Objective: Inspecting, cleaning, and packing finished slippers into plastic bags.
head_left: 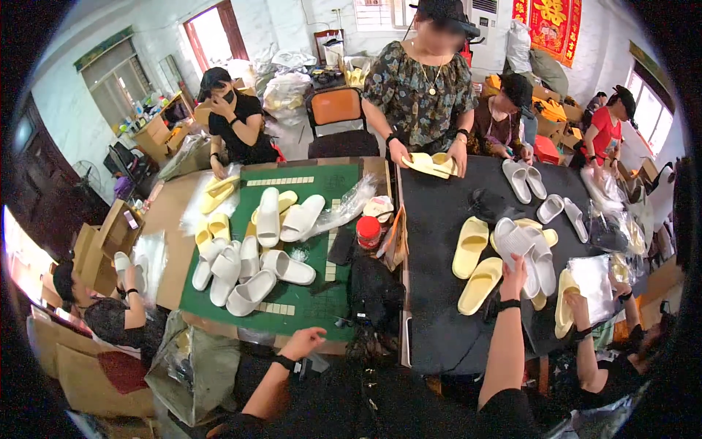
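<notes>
My right hand [514,278] reaches over the black table and is closed on the near end of a light grey slide slipper [515,238]. Another grey slipper [542,265] lies against it, with pale yellow slippers partly hidden beneath. To the left of this pile rests a pair of yellow slippers, one [470,247] farther off and one [480,285] nearer. My left hand [303,342] hovers by the near edge of the green table mat [333,293], fingers loosely bent and apart, holding nothing. Beyond it, several white and yellow slippers [251,293] are heaped on the mat.
Across the table a standing person holds yellow slippers [431,165]. At right, a co-worker's hand grips a yellow slipper [565,301] beside clear bags [591,282]. A red-lidded jar [368,232] stands between the tables. Other people sit around; a large sack [194,373] is at lower left.
</notes>
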A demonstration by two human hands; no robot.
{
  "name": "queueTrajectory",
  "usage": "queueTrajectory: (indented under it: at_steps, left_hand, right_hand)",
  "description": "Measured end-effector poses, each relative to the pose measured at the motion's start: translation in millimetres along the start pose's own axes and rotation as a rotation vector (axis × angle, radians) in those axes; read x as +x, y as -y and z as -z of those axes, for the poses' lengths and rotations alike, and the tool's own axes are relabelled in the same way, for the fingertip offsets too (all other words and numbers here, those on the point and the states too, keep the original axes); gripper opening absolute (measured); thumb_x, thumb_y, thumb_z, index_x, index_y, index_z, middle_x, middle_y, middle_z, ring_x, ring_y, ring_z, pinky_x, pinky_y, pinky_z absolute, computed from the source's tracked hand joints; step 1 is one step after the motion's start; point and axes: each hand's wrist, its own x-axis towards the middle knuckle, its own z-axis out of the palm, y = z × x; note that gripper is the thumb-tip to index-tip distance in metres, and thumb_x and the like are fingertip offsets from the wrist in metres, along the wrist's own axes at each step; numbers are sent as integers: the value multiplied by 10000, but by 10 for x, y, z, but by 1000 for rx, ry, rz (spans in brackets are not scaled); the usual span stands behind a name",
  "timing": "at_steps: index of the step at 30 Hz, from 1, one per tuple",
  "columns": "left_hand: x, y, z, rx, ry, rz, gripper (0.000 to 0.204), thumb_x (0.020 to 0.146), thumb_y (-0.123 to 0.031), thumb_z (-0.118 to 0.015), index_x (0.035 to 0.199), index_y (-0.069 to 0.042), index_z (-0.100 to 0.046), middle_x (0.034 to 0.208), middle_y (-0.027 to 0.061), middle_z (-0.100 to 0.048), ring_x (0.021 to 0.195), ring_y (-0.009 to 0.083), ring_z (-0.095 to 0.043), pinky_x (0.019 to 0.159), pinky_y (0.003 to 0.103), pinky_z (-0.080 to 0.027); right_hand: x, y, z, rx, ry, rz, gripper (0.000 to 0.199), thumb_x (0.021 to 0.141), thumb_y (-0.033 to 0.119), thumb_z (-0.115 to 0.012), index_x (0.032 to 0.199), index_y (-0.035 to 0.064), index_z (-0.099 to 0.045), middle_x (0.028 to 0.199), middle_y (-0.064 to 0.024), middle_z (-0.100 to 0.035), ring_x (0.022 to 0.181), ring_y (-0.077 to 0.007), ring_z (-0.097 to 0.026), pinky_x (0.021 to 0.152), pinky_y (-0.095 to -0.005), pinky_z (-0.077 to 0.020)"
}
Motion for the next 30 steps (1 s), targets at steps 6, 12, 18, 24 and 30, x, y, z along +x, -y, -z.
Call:
queueTrajectory:
  at_steps: [6,12,18,24,30]
  left_hand:
    - [432,-524,-64,-25,100,-186,257,837,-157,-605,1071,-52,-598,808,120,-654,750,198,-632,673,323,-483]
    - [1054,-1033,-288,-72,314,-397,282,855,-179,-596,1109,-59,-574,830,84,-641,763,163,-607,708,306,-480]
    - [1218,-1462,-587,-58,600,-429,290,856,-176,-589,1127,-77,-569,836,72,-649,755,141,-602,696,295,-483]
    - [1253,-1523,-1025,185,755,-382,660,819,-220,-629,1382,-162,-290,806,151,-597,760,276,-593,730,387,-461]
    - [1581,-1755,-1628,371,154,-816,681,746,-276,-691,1331,-159,-363,1009,252,-478,1018,430,-409,883,474,-364]
  right_hand:
    - [-897,980,240,-299,168,50,325,954,308,-440,863,26,-574,726,-17,-533,629,-107,-506,577,-221,-403]
    - [-1749,1350,577,-570,379,-128,320,937,254,-451,770,12,-577,713,-22,-545,656,-113,-507,623,-243,-407]
    - [-2304,812,1076,-829,668,-428,304,922,216,-443,776,2,-603,726,-13,-583,642,-101,-506,621,-240,-423]
    - [-2583,88,1443,-859,648,-533,311,921,260,-474,781,10,-596,707,-13,-591,623,-100,-515,600,-252,-442]
    - [-2323,49,1417,-1003,605,-386,324,910,249,-481,731,-2,-581,660,-48,-576,619,-146,-530,605,-288,-445]
